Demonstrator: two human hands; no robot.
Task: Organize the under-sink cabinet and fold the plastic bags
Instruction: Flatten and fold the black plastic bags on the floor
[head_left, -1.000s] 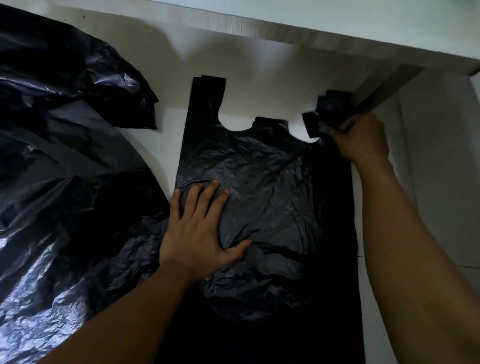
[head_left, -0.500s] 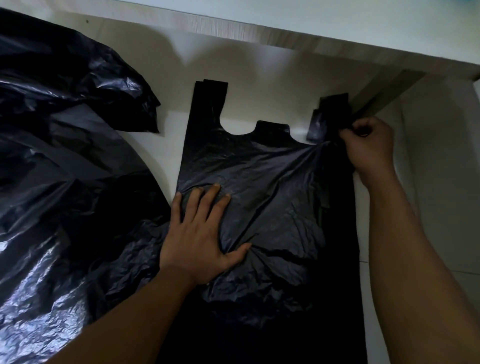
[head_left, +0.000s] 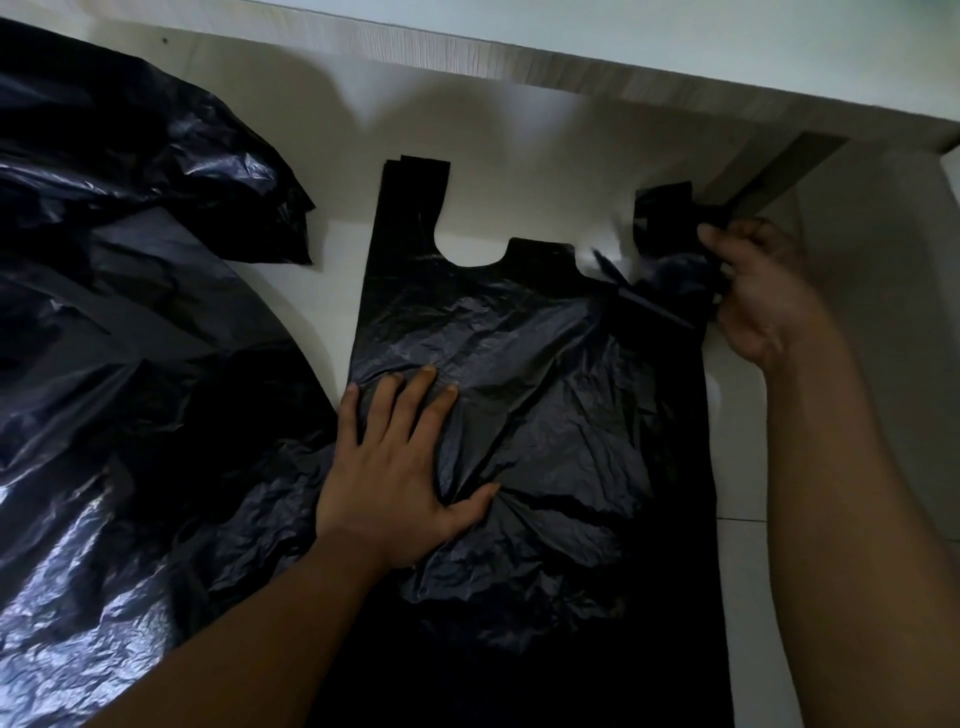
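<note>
Gripping the right handle (head_left: 665, 208), the right hand (head_left: 763, 291) is pulling it straighter than before; the flat left hand (head_left: 389, 478) is pinning the plastic bag (head_left: 545, 364) for folding.

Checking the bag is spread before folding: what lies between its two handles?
In the head view, only bare white floor and the bag's short middle tab; the right hand grips the right handle.
</note>
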